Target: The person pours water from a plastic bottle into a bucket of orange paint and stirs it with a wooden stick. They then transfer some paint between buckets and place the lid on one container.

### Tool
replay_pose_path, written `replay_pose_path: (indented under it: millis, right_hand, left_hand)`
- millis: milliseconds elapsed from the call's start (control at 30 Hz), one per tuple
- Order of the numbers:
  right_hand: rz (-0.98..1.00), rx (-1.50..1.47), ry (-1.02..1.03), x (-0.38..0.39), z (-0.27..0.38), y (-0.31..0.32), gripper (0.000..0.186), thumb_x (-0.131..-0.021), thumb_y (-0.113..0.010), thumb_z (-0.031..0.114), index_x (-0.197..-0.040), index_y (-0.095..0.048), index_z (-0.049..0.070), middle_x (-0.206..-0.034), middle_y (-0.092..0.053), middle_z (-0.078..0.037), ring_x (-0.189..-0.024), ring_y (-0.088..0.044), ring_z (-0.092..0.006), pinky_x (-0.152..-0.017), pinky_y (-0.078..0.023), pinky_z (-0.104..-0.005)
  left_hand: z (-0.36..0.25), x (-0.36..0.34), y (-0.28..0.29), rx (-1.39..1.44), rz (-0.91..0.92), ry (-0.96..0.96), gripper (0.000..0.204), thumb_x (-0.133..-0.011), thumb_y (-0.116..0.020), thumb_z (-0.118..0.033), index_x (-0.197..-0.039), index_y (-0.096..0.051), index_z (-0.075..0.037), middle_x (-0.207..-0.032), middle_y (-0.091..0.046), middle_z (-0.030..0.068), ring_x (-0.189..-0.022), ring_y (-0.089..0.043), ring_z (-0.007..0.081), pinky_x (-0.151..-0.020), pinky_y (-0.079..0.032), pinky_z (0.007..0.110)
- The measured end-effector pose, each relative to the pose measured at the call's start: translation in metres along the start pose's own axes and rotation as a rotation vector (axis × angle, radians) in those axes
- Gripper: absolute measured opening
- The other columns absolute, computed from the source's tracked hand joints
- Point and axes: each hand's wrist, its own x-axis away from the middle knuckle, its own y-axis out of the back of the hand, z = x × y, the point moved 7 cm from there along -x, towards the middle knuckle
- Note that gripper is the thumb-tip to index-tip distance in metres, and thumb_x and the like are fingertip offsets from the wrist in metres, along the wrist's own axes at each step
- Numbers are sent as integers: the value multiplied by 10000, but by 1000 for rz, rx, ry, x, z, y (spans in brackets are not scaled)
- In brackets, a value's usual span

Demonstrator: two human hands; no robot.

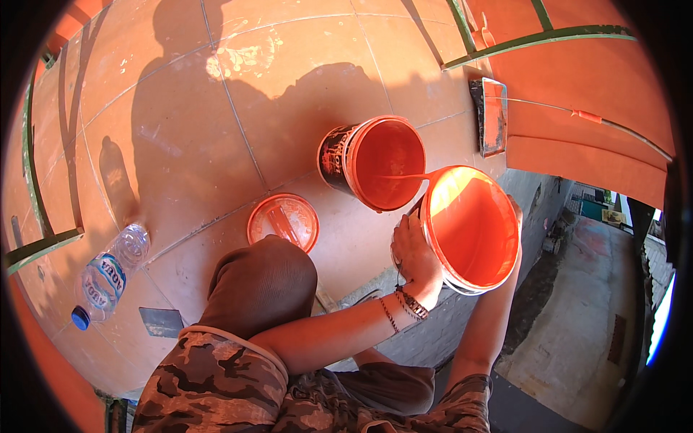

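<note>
I hold a paint bucket (477, 198) tilted to the left, its inside coated in orange paint. My left hand (419, 263) is closed on the bucket's left side, and a bracelet and a watch-like band circle that wrist. At its right side is my right hand (515, 208), holding it, with most of the fingers hidden behind the bucket. From the tilted rim a thin stream of orange paint (404, 177) runs into a second paint bucket (334, 160). That one has a dark label and orange paint inside, and stands on the tiles just left of mine.
A paint-smeared round lid (307, 224) lies by my knee. To the left are a clear plastic bottle (105, 281) and a small dark flat piece (162, 322). A paint tray (494, 119) and roller handle (586, 115) are at the upper right. The floor edge drops off at right.
</note>
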Motion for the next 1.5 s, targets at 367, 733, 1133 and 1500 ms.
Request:
replay_pose_path:
  millis: [367,733,1133,1500]
  right_hand:
    - [-114,-139,-132,16,3,-19,182,-875,-508,201,-712,-539,129,-646,-552,-9,-525,-469,-170,-517,-454,-296]
    - [-110,-104,-103,11,2,-14,177,-888,-517,192,-733,-561,119,-638,-557,-11,-523,-487,-171,-516,-472,-296]
    - [-109,-119,-129,13,4,-18,193,-875,-506,181,-688,-521,134,-614,-525,1,-517,-460,-161,-506,-446,-290]
    - [-61,-134,-103,6,0,-12,196,-878,-504,187,-692,-526,128,-616,-530,-3,-518,-467,-163,-505,-449,-287]
  left_hand:
    - [-9,-1,1,20,-7,18,426,-951,-464,-213,-1351,-415,-72,-1380,-430,240,-1295,-388,378,-1062,-290,492]
    - [7,-5,-1,13,41,34,432,-958,-446,-197,-1355,-404,-32,-1403,-411,233,-1306,-371,371,-1081,-273,478]
    - [-5,0,0,-132,27,43,476,-964,-440,-210,-1411,-351,-73,-1455,-353,215,-1359,-307,374,-1108,-222,503]
    - [-2,-1,0,-18,13,23,444,-954,-455,-179,-1370,-393,-36,-1424,-393,218,-1320,-356,370,-1074,-276,486]
